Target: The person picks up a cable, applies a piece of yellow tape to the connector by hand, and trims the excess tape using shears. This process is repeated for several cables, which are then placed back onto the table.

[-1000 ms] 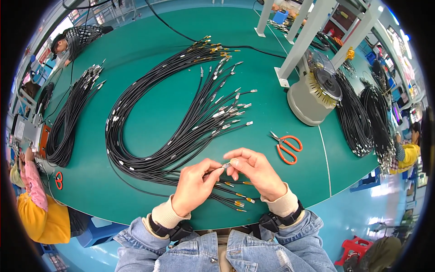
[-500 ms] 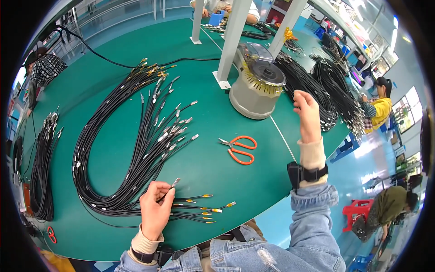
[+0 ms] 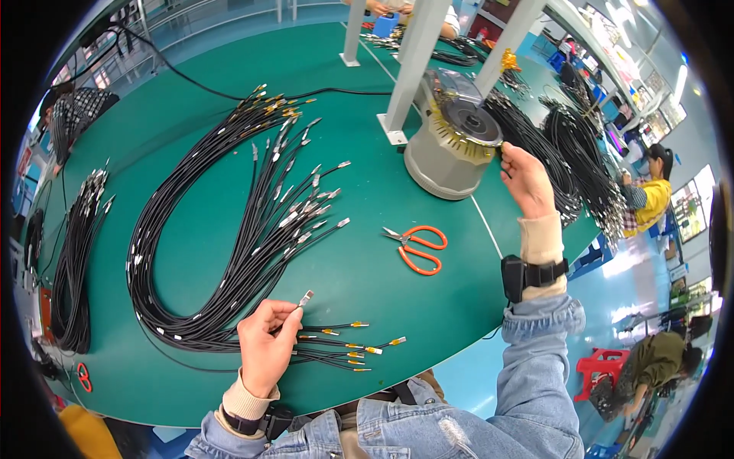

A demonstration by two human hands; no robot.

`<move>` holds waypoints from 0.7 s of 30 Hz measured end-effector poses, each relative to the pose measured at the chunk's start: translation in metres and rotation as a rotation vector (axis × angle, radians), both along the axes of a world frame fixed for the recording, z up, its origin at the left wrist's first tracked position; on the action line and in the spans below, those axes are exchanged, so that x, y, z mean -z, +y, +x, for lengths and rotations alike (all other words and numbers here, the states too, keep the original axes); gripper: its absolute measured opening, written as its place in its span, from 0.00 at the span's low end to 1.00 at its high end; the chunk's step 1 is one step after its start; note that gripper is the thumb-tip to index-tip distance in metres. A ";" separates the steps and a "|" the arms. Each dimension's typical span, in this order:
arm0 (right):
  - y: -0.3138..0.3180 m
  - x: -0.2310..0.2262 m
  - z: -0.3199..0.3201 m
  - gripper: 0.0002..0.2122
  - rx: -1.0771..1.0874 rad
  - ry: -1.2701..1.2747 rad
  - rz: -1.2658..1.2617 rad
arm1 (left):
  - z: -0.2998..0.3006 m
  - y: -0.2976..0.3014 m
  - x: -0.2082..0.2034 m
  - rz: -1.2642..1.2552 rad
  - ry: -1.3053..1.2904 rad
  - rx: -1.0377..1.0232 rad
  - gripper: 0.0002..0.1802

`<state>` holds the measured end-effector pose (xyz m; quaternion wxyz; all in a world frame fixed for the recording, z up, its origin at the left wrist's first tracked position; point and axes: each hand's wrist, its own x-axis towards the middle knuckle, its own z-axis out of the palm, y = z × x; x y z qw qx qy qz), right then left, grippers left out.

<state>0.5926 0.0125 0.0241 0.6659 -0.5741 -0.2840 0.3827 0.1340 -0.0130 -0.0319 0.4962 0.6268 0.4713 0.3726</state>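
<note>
My left hand (image 3: 267, 344) pinches a black cable just behind its silver metal connector (image 3: 307, 297), which points up and away from me. My right hand (image 3: 527, 180) is raised at the right side of a round grey machine (image 3: 446, 167) with a dark disc and yellowish slots on top. Its thumb and forefinger meet at the machine's rim; whatever lies between them is too small to make out. A large curved bundle of black cables (image 3: 153, 218) lies left of centre, its silver and yellow-marked ends fanned out. Several yellow-marked cable ends (image 3: 355, 353) rest beside my left hand.
Orange-handled scissors (image 3: 417, 249) lie mid-table on the green top. Another cable bundle (image 3: 76, 268) and red-handled scissors (image 3: 84, 377) are at the left. White posts (image 3: 413, 73) rise behind the machine. More cables (image 3: 569, 153) are heaped at the right, and other people sit around.
My right hand has moved in to the grey machine's rim, its fingers now pinched there. My left hand still holds the cable, its connector slightly raised. The view has shifted a little.
</note>
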 end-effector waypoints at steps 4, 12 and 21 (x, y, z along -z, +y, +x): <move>-0.015 0.000 -0.088 0.04 -0.085 0.049 0.156 | -0.020 0.005 0.007 0.090 -0.022 -0.029 0.04; -0.060 0.030 -0.336 0.01 -0.386 0.120 -0.057 | -0.063 0.004 0.004 0.139 -0.060 -0.011 0.04; -0.053 0.061 -0.389 0.02 -0.415 0.114 0.013 | -0.069 0.004 0.000 0.140 -0.055 -0.034 0.03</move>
